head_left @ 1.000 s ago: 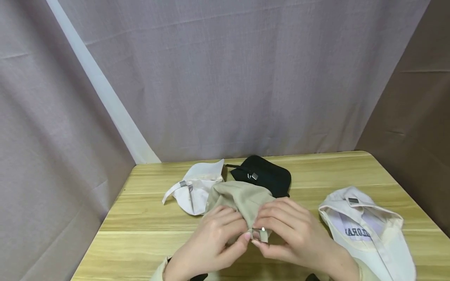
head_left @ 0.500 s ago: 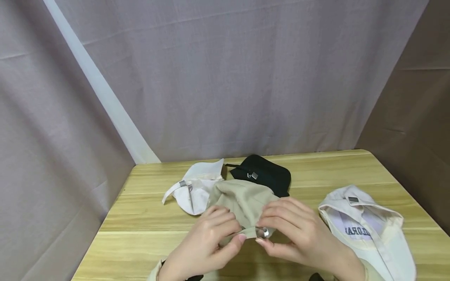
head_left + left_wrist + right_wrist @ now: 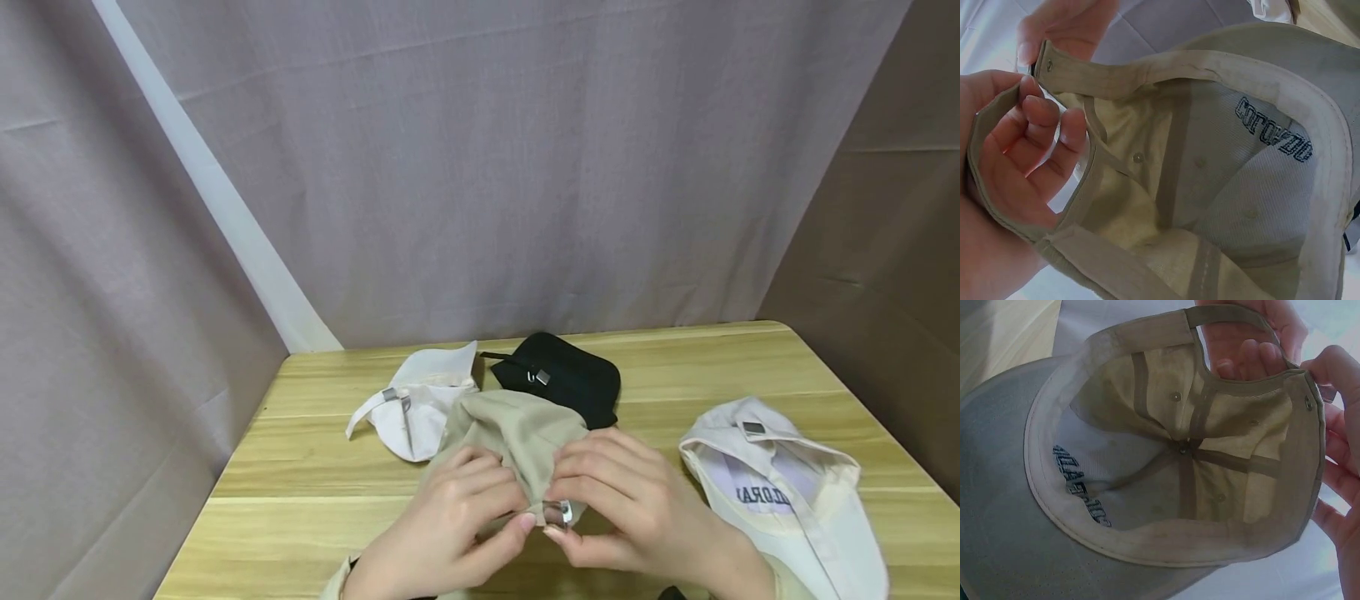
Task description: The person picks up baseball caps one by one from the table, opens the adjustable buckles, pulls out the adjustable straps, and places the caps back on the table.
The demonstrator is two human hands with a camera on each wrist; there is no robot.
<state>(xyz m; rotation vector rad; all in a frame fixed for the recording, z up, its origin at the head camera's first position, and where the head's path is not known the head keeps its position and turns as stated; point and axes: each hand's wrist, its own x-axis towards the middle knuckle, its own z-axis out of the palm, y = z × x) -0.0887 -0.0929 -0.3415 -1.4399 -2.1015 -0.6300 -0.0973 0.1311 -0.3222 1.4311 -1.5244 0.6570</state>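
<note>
A khaki cap point(image 3: 517, 429) is held above the wooden table point(image 3: 315, 467), its crown pointing away from me. My left hand point(image 3: 461, 512) has its fingers curled through the opening above the back strap point(image 3: 1116, 69) and grips the cap's rim. My right hand point(image 3: 626, 500) pinches the strap end at the metal buckle point(image 3: 561, 512). Both wrist views look into the cap's lining point(image 3: 1179, 450), where dark stitched letters point(image 3: 1272, 128) show through in reverse. In the right wrist view my left hand's fingers point(image 3: 1241, 353) show through the strap opening.
Behind the khaki cap lie a white cap point(image 3: 416, 400) and a black cap point(image 3: 566, 379), each with a metal strap buckle. A cream cap with lettering point(image 3: 780, 487) lies upside down at the right. Grey curtains point(image 3: 487, 167) close in the table on three sides.
Both hands keep hold of the strap while the thumbs work at the buckle. The buckle and strap end have sunk slightly lower toward me. The other caps have not moved.
</note>
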